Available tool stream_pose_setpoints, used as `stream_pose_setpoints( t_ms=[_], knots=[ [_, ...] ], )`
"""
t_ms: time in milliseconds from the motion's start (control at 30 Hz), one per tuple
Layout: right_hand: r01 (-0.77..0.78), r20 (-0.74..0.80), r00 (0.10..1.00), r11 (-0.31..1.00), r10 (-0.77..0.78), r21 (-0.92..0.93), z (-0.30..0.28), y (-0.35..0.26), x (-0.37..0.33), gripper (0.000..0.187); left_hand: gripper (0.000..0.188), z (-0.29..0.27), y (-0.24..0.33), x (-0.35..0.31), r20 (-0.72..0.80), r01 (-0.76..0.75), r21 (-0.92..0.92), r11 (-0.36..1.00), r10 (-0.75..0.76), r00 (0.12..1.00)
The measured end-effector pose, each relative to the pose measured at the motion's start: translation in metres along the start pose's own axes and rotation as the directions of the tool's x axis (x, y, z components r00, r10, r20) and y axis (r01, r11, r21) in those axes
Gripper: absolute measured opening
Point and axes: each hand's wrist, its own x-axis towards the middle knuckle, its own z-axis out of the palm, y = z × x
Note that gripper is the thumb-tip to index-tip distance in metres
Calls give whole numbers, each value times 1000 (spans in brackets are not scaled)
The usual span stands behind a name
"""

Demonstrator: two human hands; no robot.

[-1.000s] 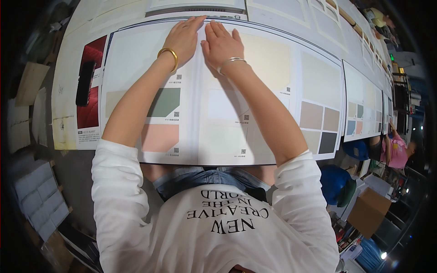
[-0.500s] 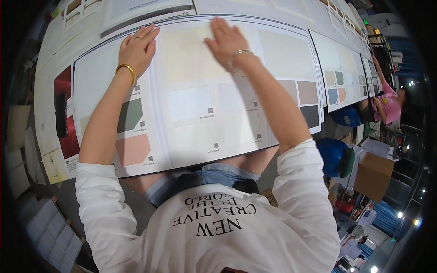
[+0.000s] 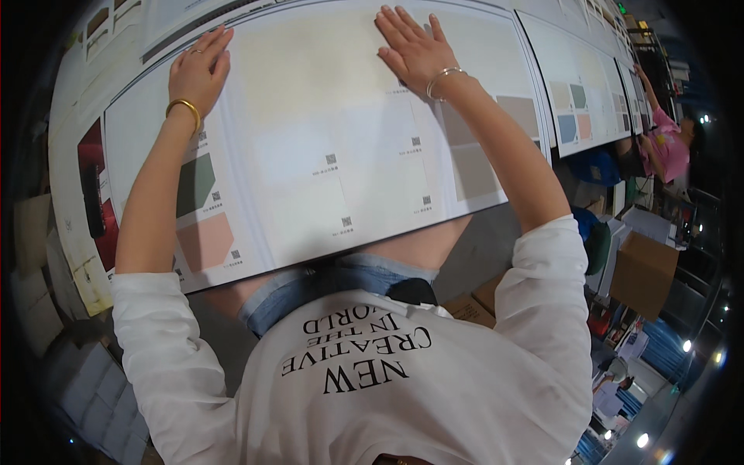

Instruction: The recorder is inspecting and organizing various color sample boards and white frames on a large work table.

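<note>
A large colour sample book lies spread across the table, its near edge over my lap. Pale panels fill its middle, with small printed codes beside them. A green swatch and a pink swatch show on the left page, taupe swatches on the right. My left hand, with a gold bangle, rests near the upper left of the book, fingers stretched out. My right hand, wearing a silver bracelet, lies flat with spread fingers on the upper middle-right. Neither hand grips anything.
More open sample books lie along the table to the right, where a person in pink reaches in. A dark red item sits by the left edge. Cardboard boxes stand at the right.
My right hand has slid rightward over the pages, and its fingers are now spread wider. My left hand stays near the same part of the book. The whole view has shifted slightly.
</note>
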Motion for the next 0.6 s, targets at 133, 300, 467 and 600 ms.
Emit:
stream_pose_setpoints(
  t_ms=[133, 300, 467, 600],
  knots=[
    [48, 39, 998, 999, -48, 2, -25, -21, -72, 65, 41, 5, -6, 1, -31, -34, 28, 999, 35, 999],
    [29, 126, 990, 976, -57, 215, -55, -51, -179, 75, 41, 11, -8, 4, -41, -38, 38, 999, 40, 998],
    [-27, 247, 968, 967, -38, 254, -77, -78, -252, 81, 41, 14, -17, 1, -56, -54, 14, 998, 55, 997],
    [-91, 244, 970, 955, 20, 282, -80, -96, -257, 91, 41, 17, -23, 3, -106, -99, 31, 995, 102, 989]
  ],
)
